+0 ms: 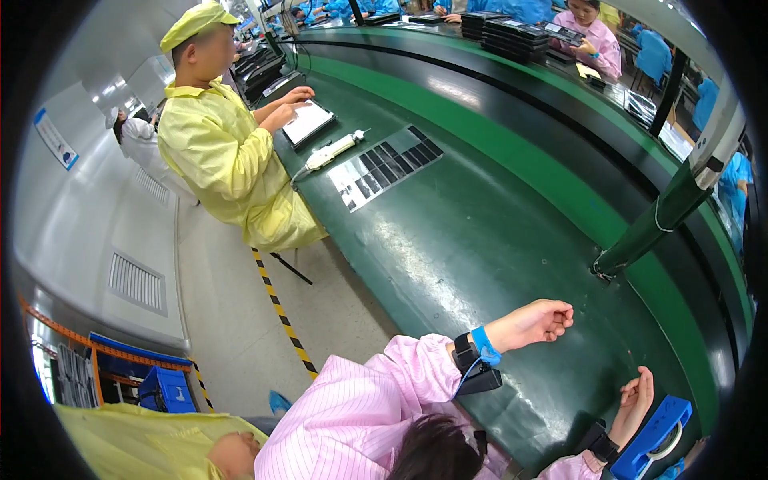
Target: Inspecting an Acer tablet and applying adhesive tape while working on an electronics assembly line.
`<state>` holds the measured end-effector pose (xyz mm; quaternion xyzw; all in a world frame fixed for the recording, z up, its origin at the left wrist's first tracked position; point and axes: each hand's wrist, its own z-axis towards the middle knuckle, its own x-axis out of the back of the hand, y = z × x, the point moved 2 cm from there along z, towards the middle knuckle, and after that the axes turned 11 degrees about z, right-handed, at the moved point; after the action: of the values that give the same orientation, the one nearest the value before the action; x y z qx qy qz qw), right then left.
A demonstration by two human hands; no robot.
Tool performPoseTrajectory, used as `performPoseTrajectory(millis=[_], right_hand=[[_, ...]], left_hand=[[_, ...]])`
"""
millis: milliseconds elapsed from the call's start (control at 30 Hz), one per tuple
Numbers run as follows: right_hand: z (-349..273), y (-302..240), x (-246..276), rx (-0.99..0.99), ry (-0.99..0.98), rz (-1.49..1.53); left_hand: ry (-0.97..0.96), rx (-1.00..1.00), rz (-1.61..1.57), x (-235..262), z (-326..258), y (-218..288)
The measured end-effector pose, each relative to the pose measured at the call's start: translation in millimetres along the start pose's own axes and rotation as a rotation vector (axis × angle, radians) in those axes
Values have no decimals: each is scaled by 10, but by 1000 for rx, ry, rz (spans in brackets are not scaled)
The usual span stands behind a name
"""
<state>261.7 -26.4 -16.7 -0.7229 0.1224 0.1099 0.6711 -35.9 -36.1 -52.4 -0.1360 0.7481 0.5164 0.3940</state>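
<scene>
My left hand (pixel 534 323) is over the green tabletop (pixel 480 264), fingers curled in, with no object visible in it. A blue band (pixel 485 346) and a black strapped box (pixel 478 379) circle that wrist. Farther right, my right hand (pixel 634 400) is raised with its fingers mostly straight and nothing in its grasp. Beside it stands a blue tape dispenser (pixel 656 438) with a pale tape roll, apart from the fingers as far as I can see. Another black device (pixel 598 445) sits on my right wrist. Pink striped sleeves cover both my arms.
A co-worker in yellow (pixel 220 152) handles a flat white-topped device (pixel 308 124) at far left. Nearby lie a white electric screwdriver (pixel 336 150) and a sheet of dark rectangles (pixel 384 168). A green post (pixel 648 232) rises at right; a yellow sleeve (pixel 152 440) is lower left.
</scene>
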Motion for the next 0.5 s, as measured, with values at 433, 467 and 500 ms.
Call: performPoseTrajectory(millis=[433, 467, 500], right_hand=[[-7, 12, -29, 27, 24, 9], [-7, 3, -29, 24, 41, 1], [-5, 1, -22, 23, 42, 1]], left_hand=[[0, 8, -18, 34, 28, -27], [0, 5, -17, 36, 33, -27], [0, 2, -16, 34, 35, -27]])
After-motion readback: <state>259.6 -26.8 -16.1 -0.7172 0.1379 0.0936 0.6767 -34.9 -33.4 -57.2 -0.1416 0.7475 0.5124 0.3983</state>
